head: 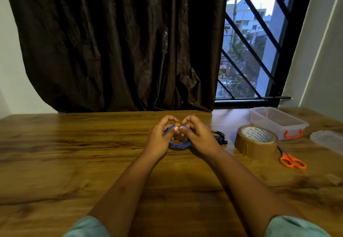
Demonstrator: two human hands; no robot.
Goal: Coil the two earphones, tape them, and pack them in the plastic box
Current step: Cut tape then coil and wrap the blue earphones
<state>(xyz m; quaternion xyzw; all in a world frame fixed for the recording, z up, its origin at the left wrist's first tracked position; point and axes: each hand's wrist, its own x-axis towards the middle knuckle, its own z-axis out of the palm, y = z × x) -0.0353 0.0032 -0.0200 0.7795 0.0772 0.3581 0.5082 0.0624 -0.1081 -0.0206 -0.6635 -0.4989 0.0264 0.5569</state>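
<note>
Both hands pinch the blue earphone coil point(179, 143) above the table point(74, 153) — left hand point(159, 138) and right hand point(197, 136) press a brown tape piece point(177, 124) around it. Taping step; next, I think, it goes into the plastic box point(276, 120) — the black earphone point(220, 137) waits beside.

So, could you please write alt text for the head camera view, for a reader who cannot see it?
Two bare hands, left hand and right hand, hold a coiled blue earphone above a wooden table, pinching brown tape onto it. To the right lie a black earphone, a tape roll, orange scissors and an open plastic box.
</note>
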